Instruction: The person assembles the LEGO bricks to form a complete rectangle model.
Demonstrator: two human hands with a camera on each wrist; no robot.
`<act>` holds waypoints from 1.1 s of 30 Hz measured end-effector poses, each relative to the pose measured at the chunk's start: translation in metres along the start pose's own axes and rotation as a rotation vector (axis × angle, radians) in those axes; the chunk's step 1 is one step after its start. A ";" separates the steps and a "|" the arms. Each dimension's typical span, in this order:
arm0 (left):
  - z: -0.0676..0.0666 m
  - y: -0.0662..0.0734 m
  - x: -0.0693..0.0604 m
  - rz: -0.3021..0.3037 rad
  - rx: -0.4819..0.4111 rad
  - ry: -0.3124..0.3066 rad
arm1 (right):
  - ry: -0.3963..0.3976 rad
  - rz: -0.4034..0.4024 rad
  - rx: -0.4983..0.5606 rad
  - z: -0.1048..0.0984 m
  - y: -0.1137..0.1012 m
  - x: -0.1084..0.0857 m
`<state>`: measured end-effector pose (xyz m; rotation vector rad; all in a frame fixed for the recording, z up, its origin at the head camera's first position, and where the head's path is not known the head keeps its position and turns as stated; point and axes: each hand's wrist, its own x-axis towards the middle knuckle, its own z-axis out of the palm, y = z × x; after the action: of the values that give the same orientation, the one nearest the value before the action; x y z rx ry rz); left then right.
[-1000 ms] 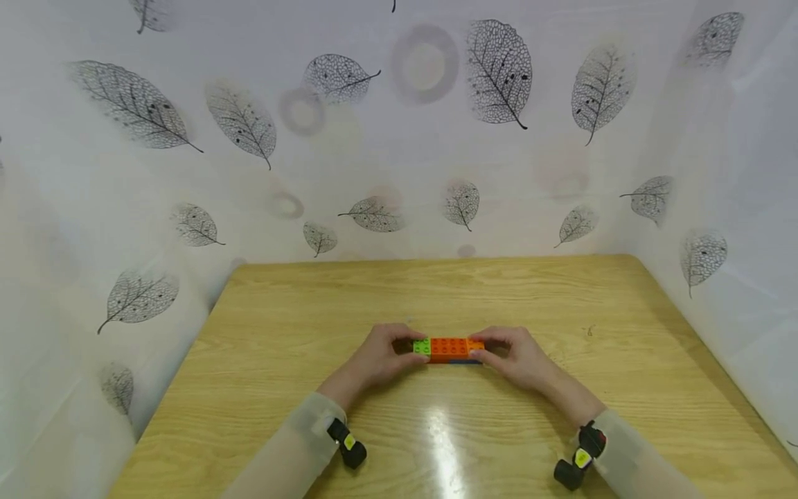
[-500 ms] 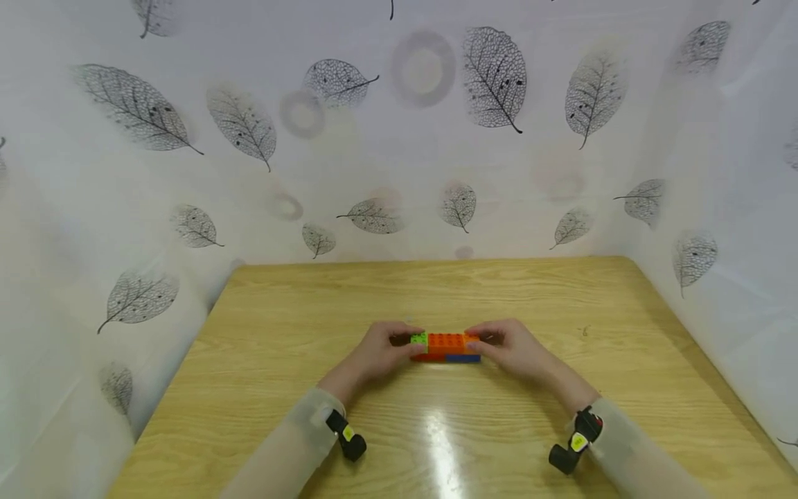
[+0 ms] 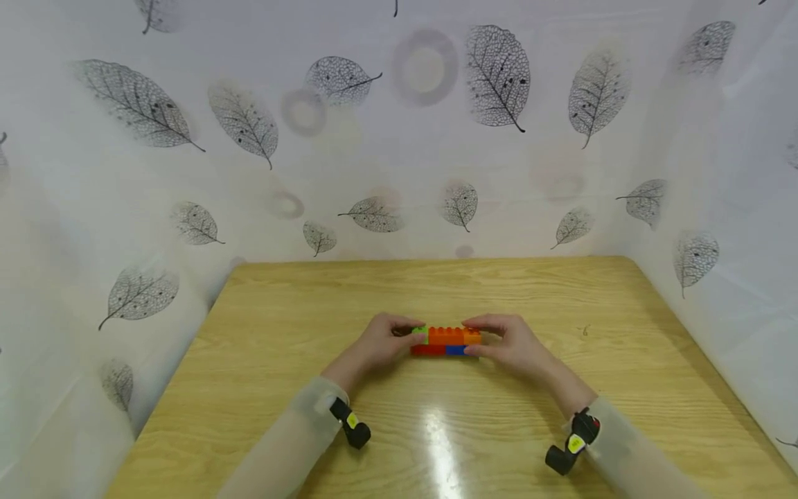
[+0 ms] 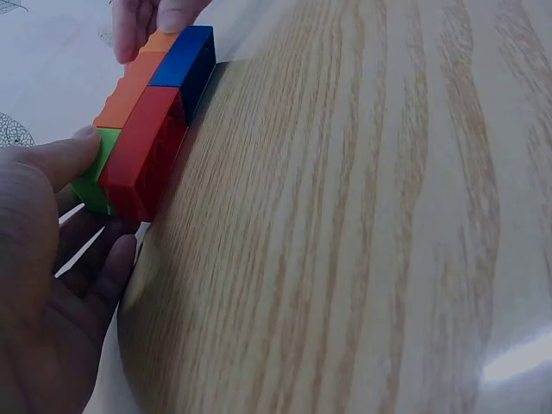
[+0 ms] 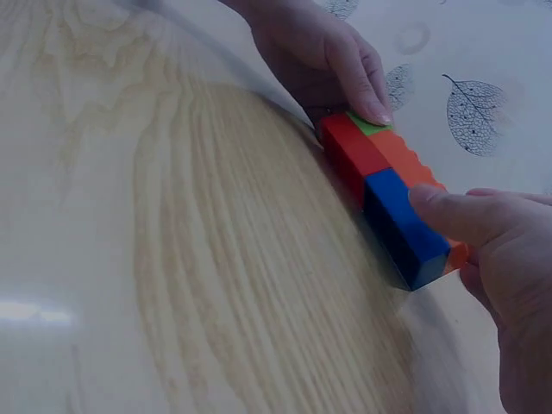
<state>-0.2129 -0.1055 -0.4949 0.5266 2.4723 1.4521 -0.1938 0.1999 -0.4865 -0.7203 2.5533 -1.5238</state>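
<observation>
Both hands hold a two-layer bar of toy building bricks near the middle of the table. Its upper layer has a green brick (image 4: 93, 191) at the left, a red-orange brick (image 3: 445, 336) in the middle and a lighter orange brick (image 3: 472, 337) at the right. Below them sit a red brick (image 4: 147, 142) and a blue brick (image 5: 401, 220). My left hand (image 3: 382, 341) pinches the green end between thumb and fingers. The right hand (image 3: 514, 344) pinches the orange end, its thumb reaching onto the blue brick. In the left wrist view the red brick's hollow underside shows, so the bar is tilted.
The wooden table (image 3: 299, 305) spreads all around the hands, with a bright light reflection in front of them. A white cloth (image 3: 399, 152) printed with leaves hangs behind the table and along both sides. A small camera is strapped on each wrist.
The brick bar has tipped back, so its red and blue front side shows more and its studded top less. Both hands have shifted slightly away from the body with it, still gripping its ends.
</observation>
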 end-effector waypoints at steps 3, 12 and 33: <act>0.000 0.002 0.001 -0.019 0.001 -0.001 | 0.011 -0.030 -0.036 0.003 0.002 -0.001; 0.000 0.002 0.002 -0.020 -0.005 0.001 | 0.019 -0.030 -0.039 0.005 0.005 -0.001; -0.004 0.000 -0.007 0.196 0.212 0.012 | 0.013 -0.047 -0.046 0.001 0.009 0.002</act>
<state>-0.2076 -0.1115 -0.4927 0.8235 2.6644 1.2653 -0.1983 0.2018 -0.4938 -0.7842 2.6070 -1.4922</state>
